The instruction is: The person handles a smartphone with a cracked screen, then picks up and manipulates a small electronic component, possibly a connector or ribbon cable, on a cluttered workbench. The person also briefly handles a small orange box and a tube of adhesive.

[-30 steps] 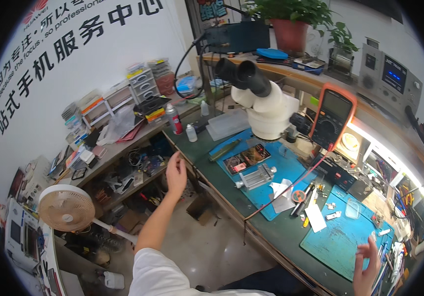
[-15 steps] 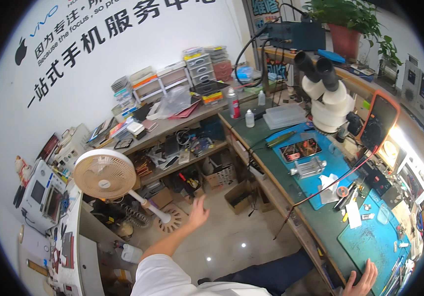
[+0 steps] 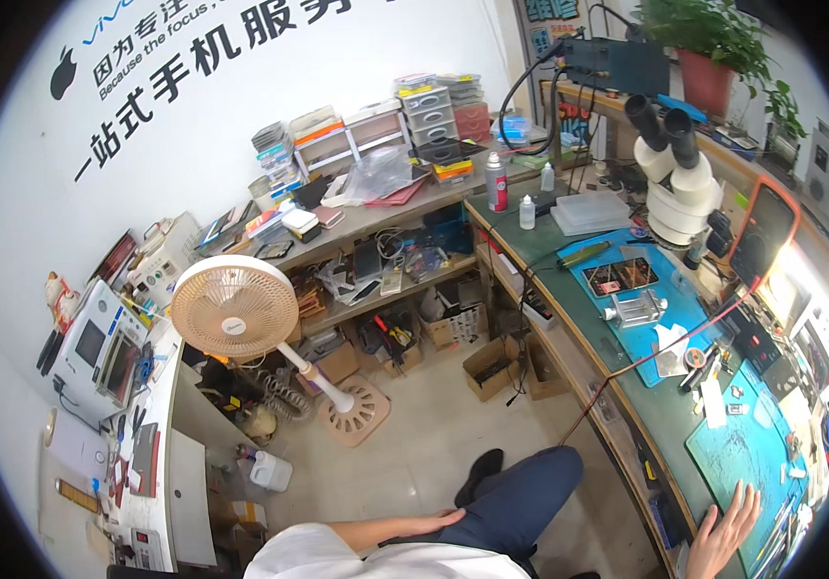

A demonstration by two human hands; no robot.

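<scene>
My left hand [image 3: 432, 522] rests on the thigh of my dark trousers [image 3: 540, 482], its fingers loosely laid out and holding nothing. My right hand [image 3: 728, 526] is spread at the near edge of the green workbench [image 3: 511, 227], on or beside a blue mat [image 3: 723, 449], with slim tools along its right. Farther along the bench a second blue mat [image 3: 686, 318] carries an opened phone [image 3: 622, 277] and a metal clamp fixture [image 3: 638, 307], below a white microscope [image 3: 675, 183]. An orange-rimmed multimeter [image 3: 761, 236] stands beside the microscope.
A pedestal fan [image 3: 234, 307] stands on the floor at left, near a side desk [image 3: 159, 502] with equipment. A cluttered rear shelf [image 3: 337, 236] runs along the wall. Cardboard boxes [image 3: 491, 372] sit under the bench corner, cables hanging beside them. A white jug [image 3: 270, 471] is at lower left.
My left hand has dropped from reaching forward onto my thigh. My right hand has come down by the near mat. The view has swung left, bringing my leg and shoe in.
</scene>
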